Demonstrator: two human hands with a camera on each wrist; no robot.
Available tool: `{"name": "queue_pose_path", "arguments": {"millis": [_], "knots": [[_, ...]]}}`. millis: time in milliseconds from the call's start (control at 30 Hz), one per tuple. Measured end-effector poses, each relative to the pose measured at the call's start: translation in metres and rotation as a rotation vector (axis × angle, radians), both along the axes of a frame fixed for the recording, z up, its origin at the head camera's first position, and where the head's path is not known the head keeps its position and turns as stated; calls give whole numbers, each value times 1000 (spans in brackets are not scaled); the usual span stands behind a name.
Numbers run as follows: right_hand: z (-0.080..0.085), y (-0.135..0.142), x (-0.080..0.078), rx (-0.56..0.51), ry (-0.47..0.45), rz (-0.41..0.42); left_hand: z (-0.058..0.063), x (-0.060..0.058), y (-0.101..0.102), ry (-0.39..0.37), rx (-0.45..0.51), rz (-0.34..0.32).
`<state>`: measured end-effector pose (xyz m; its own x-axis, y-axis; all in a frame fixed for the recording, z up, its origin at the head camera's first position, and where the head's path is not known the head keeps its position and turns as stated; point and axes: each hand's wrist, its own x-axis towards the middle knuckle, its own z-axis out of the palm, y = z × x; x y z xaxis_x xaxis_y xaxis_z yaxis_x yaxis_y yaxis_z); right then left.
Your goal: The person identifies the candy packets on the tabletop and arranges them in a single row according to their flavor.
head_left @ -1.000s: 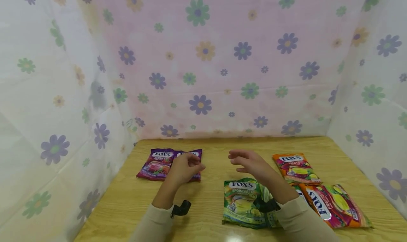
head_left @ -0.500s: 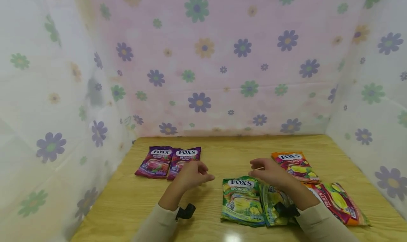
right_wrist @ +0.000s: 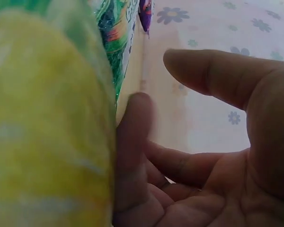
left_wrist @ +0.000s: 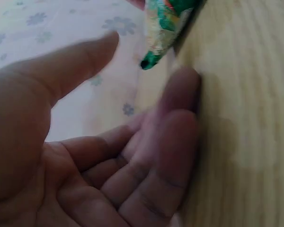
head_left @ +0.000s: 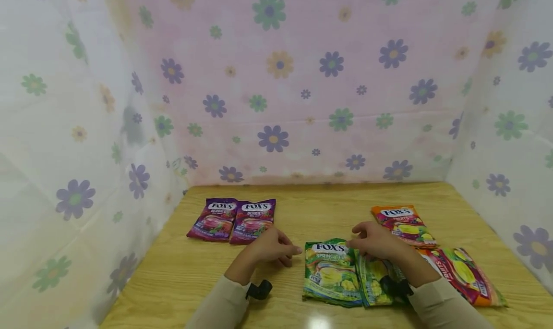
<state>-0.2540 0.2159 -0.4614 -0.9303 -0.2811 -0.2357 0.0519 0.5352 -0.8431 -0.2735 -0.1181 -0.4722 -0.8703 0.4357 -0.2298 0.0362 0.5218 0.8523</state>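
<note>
A green Fox's Spring Tea candy bag point(head_left: 330, 278) lies on the table, partly overlapping a second green candy bag point(head_left: 372, 278) to its right. Just left of the first bag is my left hand point(head_left: 270, 247), low over the table, thumb and fingers apart with nothing between them. In the left wrist view, a green bag's corner point(left_wrist: 154, 52) shows beyond the fingertips. My right hand point(head_left: 378, 241) hovers at the top edge of the second bag, its fingers loosely bent. That bag point(right_wrist: 47, 127) fills the near left of the right wrist view, and the right thumb stands apart from the fingers.
Two purple Fox's Berries bags, one at the far left point(head_left: 211, 221) and one beside it point(head_left: 254, 221), lie on the wooden table point(head_left: 173, 281). At right are orange Fox's Fruits bags, one farther back point(head_left: 403, 223) and one nearer point(head_left: 464, 274). Flowered cloth point(head_left: 302, 79) walls the table.
My left hand has moved right and nearer, away from the purple bags to the green bag's left side. The right hand has moved right and down over the second green bag.
</note>
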Motion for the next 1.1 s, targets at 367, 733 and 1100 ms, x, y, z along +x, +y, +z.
{"name": "queue_pose_path", "arguments": {"millis": [367,733,1100], "knots": [[-5,4,6,-20,-28,47,-2,8,4,-129,72,-96],[3,1,7,14,-5,109,-3,13,15,-229,177,-122],[4,2,6,12,3,114,-6,7,11,-269,210,-154]]}}
